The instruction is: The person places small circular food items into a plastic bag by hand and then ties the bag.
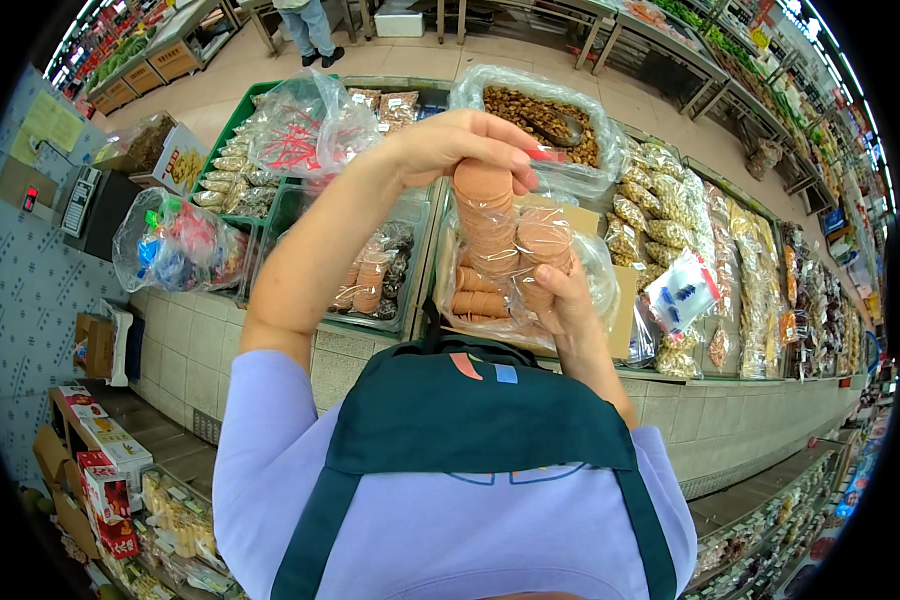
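My right hand (570,292) grips the lower side of a clear plastic bag packed with stacks of round pinkish-brown discs (486,225). Over the bag's top end, my left hand (480,146) is bent, its fingers closed around the gathered plastic. A red strip (547,155) shows at those fingertips; how it is fastened is hidden. Beneath the bag stands an open cardboard box (624,311) lined with clear plastic, holding more rolls of the same discs (480,302).
Left of the box, a clear tub (401,322) holds bagged discs. Beyond it lies a plastic bag of red strips (307,139). A lined bin of brown dried goods (506,105) with a scoop stands ahead. Bagged dried goods (667,195) fill the right side. A scale (82,199) stands left.
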Motion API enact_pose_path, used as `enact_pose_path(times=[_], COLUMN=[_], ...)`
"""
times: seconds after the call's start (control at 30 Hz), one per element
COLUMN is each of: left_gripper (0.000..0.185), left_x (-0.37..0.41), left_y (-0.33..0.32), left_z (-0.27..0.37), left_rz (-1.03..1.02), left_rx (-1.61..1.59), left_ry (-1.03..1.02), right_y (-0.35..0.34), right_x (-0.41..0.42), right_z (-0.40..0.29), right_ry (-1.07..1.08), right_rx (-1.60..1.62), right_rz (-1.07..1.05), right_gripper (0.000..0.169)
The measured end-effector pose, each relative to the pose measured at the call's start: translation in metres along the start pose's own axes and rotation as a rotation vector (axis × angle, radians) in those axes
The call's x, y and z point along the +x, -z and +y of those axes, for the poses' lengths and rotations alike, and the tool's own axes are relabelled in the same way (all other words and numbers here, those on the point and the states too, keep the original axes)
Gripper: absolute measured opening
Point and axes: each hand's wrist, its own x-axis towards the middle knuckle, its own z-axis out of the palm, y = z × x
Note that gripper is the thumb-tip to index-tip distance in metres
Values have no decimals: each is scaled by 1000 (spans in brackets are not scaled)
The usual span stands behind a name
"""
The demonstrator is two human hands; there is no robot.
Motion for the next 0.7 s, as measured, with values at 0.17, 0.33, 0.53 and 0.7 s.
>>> enact_pose_path(times=[0.17, 0.33, 0.53, 0.7], left_gripper=[19, 15, 19, 48], left_x=[26, 39, 37, 19], left_y=[-25, -36, -40, -32], left_z=[12, 7, -6, -13], left_rz=[49, 223, 249, 113], left_rx=[355, 280, 379, -266], left_ry=[54, -19, -151, -224], right_y=[0, -3, 2, -10], right_x=[-8, -14, -15, -20], right_z=[0, -9, -10, -11], right_ry=[4, -23, -72, 32], right_rx=[29, 108, -32, -6], right_rz=[-14, -107, -106, -30], right_gripper=[76, 84, 88, 86])
